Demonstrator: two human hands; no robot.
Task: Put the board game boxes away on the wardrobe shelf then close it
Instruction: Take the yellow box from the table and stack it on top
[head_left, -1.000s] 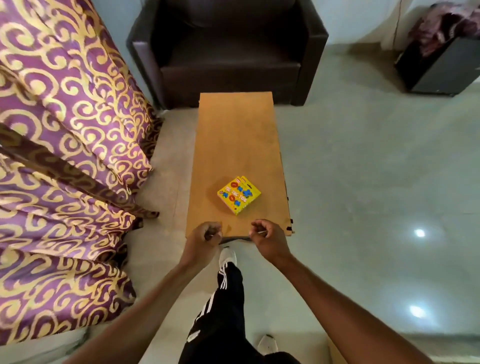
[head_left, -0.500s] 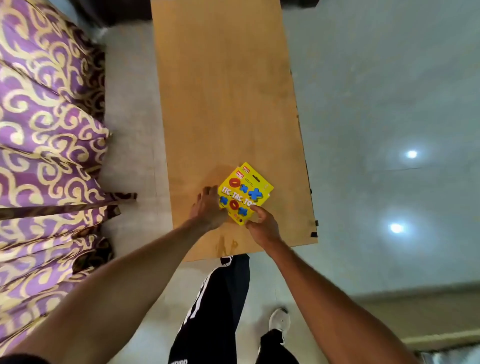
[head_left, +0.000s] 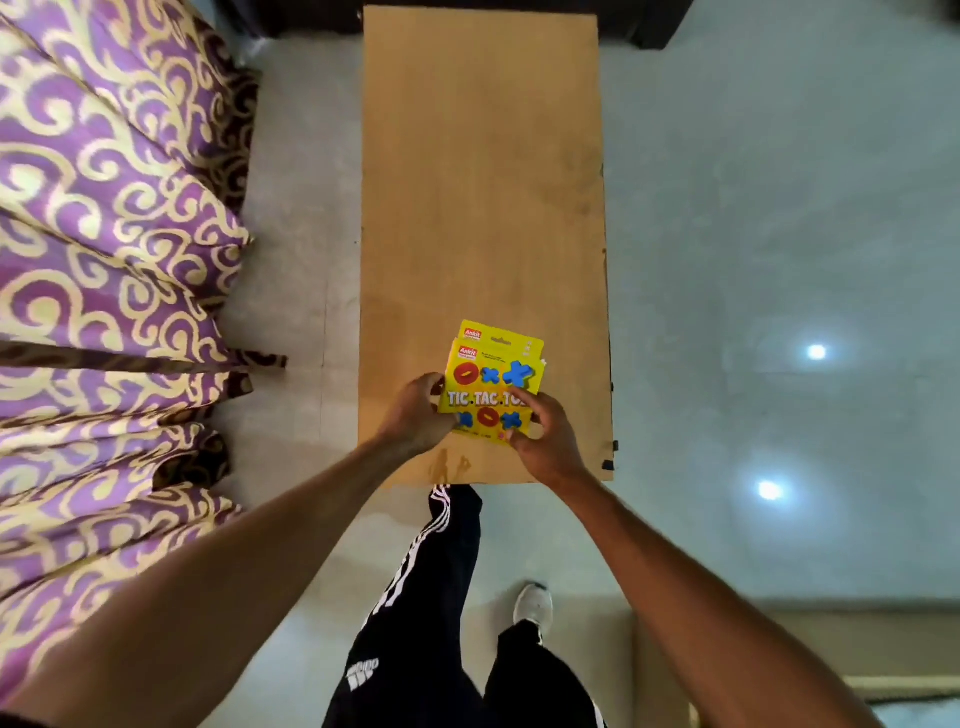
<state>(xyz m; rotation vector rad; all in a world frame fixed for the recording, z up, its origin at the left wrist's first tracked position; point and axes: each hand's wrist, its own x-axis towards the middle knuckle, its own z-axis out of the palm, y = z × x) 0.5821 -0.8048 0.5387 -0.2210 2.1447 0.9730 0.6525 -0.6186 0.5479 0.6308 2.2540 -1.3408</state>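
Head view: our left hand (head_left: 415, 413) and right hand (head_left: 548, 441) pinch what look like 2 stacked yellow Tic-Tac-Toe boxes (head_left: 491, 382) by their left and right edges at the near end of the wooden table (head_left: 483, 156); we judge that even pressure from both sides, keeping the stack aligned, is best before lifting.

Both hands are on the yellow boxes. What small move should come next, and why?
Probably lift the two stacked yellow boxes clear of the table. The left hand and right hand grip their opposite sides, and no wardrobe is in view, so they must be carried there.
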